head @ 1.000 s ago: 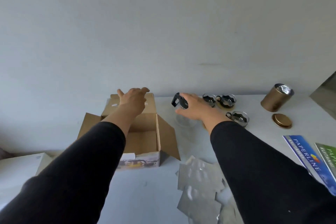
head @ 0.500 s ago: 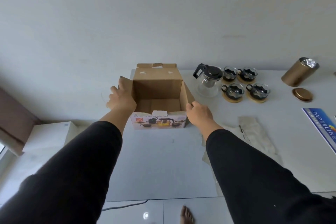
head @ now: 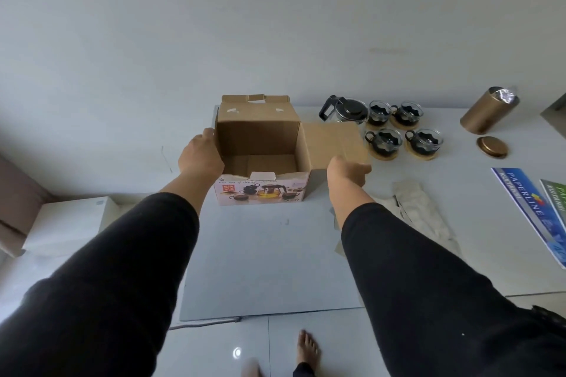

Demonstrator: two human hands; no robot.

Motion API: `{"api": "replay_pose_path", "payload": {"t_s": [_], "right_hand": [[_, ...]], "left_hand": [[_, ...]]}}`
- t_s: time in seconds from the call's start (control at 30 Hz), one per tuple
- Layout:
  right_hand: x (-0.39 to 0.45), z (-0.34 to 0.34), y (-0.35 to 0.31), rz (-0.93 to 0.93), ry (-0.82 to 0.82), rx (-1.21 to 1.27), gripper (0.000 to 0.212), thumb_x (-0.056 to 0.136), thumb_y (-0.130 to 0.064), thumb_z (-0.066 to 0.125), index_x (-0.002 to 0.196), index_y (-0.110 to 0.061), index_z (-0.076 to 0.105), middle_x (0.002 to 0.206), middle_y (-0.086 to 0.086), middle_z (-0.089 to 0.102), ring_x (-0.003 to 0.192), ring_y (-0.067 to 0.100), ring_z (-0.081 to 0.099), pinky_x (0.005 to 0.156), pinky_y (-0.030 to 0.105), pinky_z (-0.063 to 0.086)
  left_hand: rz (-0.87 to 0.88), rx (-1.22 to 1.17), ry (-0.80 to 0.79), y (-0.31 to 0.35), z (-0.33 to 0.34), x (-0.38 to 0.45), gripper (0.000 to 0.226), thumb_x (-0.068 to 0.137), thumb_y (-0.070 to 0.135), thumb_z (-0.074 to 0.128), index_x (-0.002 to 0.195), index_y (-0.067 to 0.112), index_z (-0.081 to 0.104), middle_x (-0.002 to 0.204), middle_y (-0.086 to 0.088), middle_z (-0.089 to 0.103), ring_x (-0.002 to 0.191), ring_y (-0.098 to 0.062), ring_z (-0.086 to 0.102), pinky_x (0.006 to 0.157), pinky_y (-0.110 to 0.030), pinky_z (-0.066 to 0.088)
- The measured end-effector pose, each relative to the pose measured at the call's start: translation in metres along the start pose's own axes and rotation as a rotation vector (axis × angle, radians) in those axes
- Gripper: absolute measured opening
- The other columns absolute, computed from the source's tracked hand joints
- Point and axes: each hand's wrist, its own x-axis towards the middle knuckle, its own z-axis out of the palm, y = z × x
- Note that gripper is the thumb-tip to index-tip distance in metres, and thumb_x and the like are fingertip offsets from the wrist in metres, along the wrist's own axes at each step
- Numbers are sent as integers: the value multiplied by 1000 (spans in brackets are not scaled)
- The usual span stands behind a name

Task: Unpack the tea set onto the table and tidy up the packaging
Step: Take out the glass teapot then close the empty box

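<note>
Nearest the camera, a bare foot [head: 307, 349] stands on the tiled floor below the white tabletop [head: 263, 260]. Farther in, crumpled wrapping paper [head: 419, 211] lies to the right, beside blue and green Paperline packs [head: 531, 208]. Mid-table sits the open cardboard box [head: 263, 150], empty, its printed front facing the camera. The left hand [head: 200, 156] clasps the box's left wall, its grip closed on the cardboard. The right hand [head: 347, 173] holds the spread right flap [head: 333, 141], fingers curled under its edge. Beyond, a glass teapot [head: 346, 110] and four glass cups [head: 398, 128] on wooden coasters stand unpacked. Far right, a gold canister [head: 487, 112] stands near its lid [head: 491, 147].
</note>
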Motion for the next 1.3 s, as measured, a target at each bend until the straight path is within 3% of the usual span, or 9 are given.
{"api": "replay_pose_path", "payload": {"t_s": [0.1,0.2,0.3,0.5,0.63,0.77,1.0,1.13,1.3], "right_hand": [[-18,-7,-10,-103,43,33,37,96,-15,44,130,-4,35,129,21,52,110,37,57,84,38,45],[-27,-5,-12,-275,-25,-116,22,96,-18,42,114,-7,47,120,18,60,94,31,55,75,30,38],[-35,3,-11,-455,-124,-360,27,99,-21,41,119,-7,52,118,13,63,105,31,58,74,26,35],[-28,22,8,-751,-297,-767,32,94,-36,54,119,-17,56,118,9,56,110,27,54,82,31,46],[-21,30,8,-891,-336,-1036,38,90,-45,57,118,-19,62,122,5,56,116,25,49,92,36,43],[-7,44,-4,-866,-322,-987,39,93,-45,49,117,-17,62,123,6,57,117,26,50,95,37,44],[44,80,-46,-608,-310,-734,43,95,-39,45,124,-9,52,122,10,55,118,30,50,87,34,43],[74,106,-72,-396,-397,-653,36,97,-39,34,97,-7,49,80,5,50,87,27,50,61,26,37],[97,126,-91,-305,-406,-503,43,101,-38,26,101,-5,52,97,11,52,90,24,49,79,32,39]], "left_hand": [[50,-21,-65,-1,6,-4,61,91,7,54,145,19,28,131,-16,49,116,-36,54,81,-38,49],[110,5,-145,-1,13,-7,62,92,36,58,145,27,29,139,-13,38,119,-35,52,90,-41,50],[111,40,-187,0,17,-8,67,88,54,55,144,24,35,142,-12,32,122,-34,51,97,-43,47],[98,-92,-175,-9,18,-4,41,100,25,43,140,18,47,147,-3,35,132,-28,37,107,-34,37],[38,-168,-142,-12,14,7,39,97,13,39,132,22,56,140,-7,38,125,-23,43,101,-30,40],[4,-213,-113,-6,12,26,33,96,14,42,121,18,64,136,-11,42,124,-27,46,99,-32,40],[-128,-368,-180,12,16,70,60,95,28,53,146,13,26,140,-14,45,123,-33,48,89,-37,47],[-221,-424,-226,24,18,103,63,95,36,53,146,10,27,139,-13,47,124,-31,49,81,-30,39],[-305,-484,-205,30,20,133,76,90,45,58,150,12,23,149,-11,39,134,-32,40,103,-38,40]]}}
